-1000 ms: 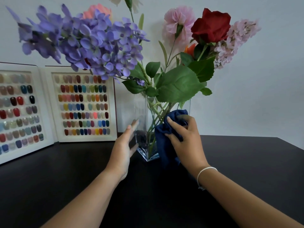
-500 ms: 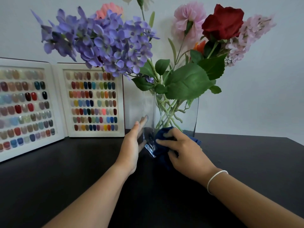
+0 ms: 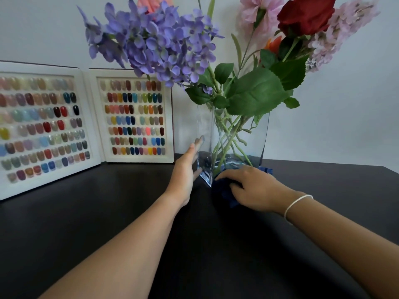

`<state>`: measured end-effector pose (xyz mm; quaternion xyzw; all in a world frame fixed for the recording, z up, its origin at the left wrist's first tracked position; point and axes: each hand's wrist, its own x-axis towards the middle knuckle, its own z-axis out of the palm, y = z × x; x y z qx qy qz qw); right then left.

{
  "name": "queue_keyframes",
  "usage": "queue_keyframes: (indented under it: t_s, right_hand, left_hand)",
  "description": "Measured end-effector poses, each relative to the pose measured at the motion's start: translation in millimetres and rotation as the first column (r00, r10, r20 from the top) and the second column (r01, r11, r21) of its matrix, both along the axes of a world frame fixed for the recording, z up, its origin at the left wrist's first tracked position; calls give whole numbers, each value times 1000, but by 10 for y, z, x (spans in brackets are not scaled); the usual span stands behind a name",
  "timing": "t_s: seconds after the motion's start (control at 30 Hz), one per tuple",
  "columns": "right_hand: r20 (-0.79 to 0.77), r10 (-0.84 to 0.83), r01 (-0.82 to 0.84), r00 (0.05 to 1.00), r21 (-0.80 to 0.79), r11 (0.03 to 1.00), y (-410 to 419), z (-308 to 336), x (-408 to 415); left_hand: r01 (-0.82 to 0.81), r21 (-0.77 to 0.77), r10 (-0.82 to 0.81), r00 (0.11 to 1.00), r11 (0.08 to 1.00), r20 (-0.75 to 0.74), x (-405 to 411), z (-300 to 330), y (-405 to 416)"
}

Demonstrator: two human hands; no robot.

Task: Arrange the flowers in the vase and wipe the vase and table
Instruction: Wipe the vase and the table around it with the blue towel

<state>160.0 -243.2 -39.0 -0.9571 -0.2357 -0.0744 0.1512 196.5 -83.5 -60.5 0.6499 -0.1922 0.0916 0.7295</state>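
Vase and cloth at the table's middle

Vase (image 3: pixel 237 143), clear glass and square-sided, is standing upright on the black table (image 3: pixel 216 244), holding a purple hydrangea (image 3: pixel 155 44), a red rose (image 3: pixel 306 15), pink blooms (image 3: pixel 345 31) and broad green leaves (image 3: pixel 257 93). The left hand (image 3: pixel 185 169) is lying flat against the vase's left wall, fingers straight, grasping nothing. The right hand (image 3: pixel 254 188) is pressing down on a dark blue cloth (image 3: pixel 224 193) at the vase's foot, fingers curled over it. A thin white bracelet (image 3: pixel 298 202) is circling the right wrist. 2 white display boards (image 3: pixel 95 117) of coloured nail tips are leaning against the wall at left; no lettering is showing on them or anywhere else.
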Motion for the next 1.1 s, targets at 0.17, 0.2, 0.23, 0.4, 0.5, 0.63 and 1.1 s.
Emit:
queue_keyframes:
  t_s: [0.17, 0.2, 0.23, 0.4, 0.5, 0.63, 1.1]
  right_hand:
    - [-37, -16, 16, 999, 10, 1000, -69, -33, -33]
    - [-19, -17, 16, 1000, -7, 1000, -83, -46, -42]
    - [13, -14, 14, 1000, -27, 1000, -94, -65, -47]
    - [227, 40, -20, 973, -92, 996, -150, -150, -74]
    - [243, 35, -10, 969, -102, 995, -204, -189, -77]
    - [110, 72, -64, 991, -74, 995, -230, -223, -91]
    - [159, -53, 52, 986, 14, 999, -160, -195, 49]
  left_hand:
    - [8, 7, -8, 1000, 1000, -4, -4, -4, -5]
    - [6, 8, -6, 1000, 1000, -3, -4, -3, -4]
    - [4, 9, -4, 1000, 1000, -2, -4, -2, -2]
    - [6, -5, -6, 1000, 1000, -4, 2, 3, 2]
    - [7, -15, -7, 1000, 1000, -11, 11, -1, 3]
    - [11, -34, -11, 1000, 999, -14, 18, -2, -2]
    - [-94, 98, 91, 995, 991, 32, 65, -67, -23]
